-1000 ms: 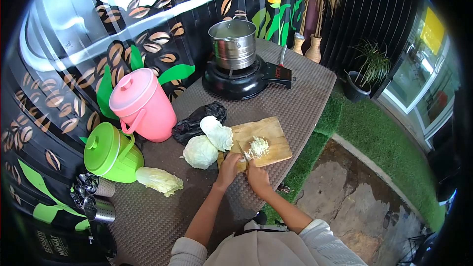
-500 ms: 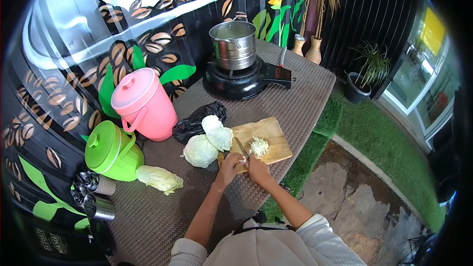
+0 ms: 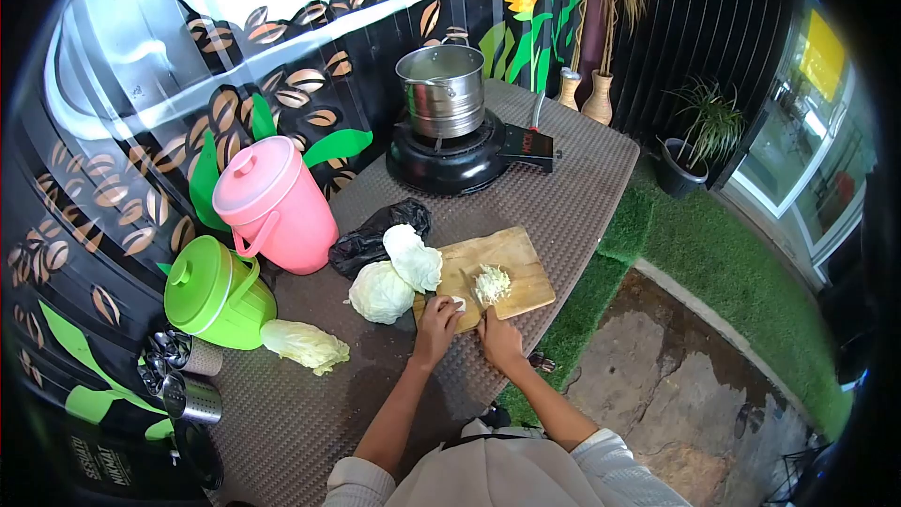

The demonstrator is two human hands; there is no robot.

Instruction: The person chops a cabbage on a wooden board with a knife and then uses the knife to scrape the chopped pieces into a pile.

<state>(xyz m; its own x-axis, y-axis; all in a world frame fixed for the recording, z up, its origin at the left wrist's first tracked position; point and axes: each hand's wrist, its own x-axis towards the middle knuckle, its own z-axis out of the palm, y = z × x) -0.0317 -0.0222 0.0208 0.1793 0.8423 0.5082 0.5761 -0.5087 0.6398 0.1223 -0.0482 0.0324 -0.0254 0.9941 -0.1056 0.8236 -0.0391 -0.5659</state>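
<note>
A wooden cutting board (image 3: 527, 268) lies on the table with a small heap of shredded cabbage (image 3: 493, 284) on it. My left hand (image 3: 437, 329) is closed over a small pale cabbage piece (image 3: 458, 302) at the board's near left. Fingers wrapped round the knife's handle, my right hand (image 3: 500, 338) is at the near edge of the board. The knife's blade shows only in part beside the shreds. Just left of the board sit a cabbage head (image 3: 380, 292) and a loose cabbage leaf (image 3: 413, 258), which touch each other.
Behind the cabbage lies a black plastic bag (image 3: 380, 239). A steel pot (image 3: 441, 94) stands on a black gas stove (image 3: 446, 164) at the back. To the left are a pink jug (image 3: 277, 207), a green jug (image 3: 218, 291), a napa cabbage (image 3: 305, 345) and metal utensil holders (image 3: 192, 397).
My right hand has moved the knife right, away from my left hand and over to the shredded heap. The left hand has stayed nearly in place on the cabbage piece.
</note>
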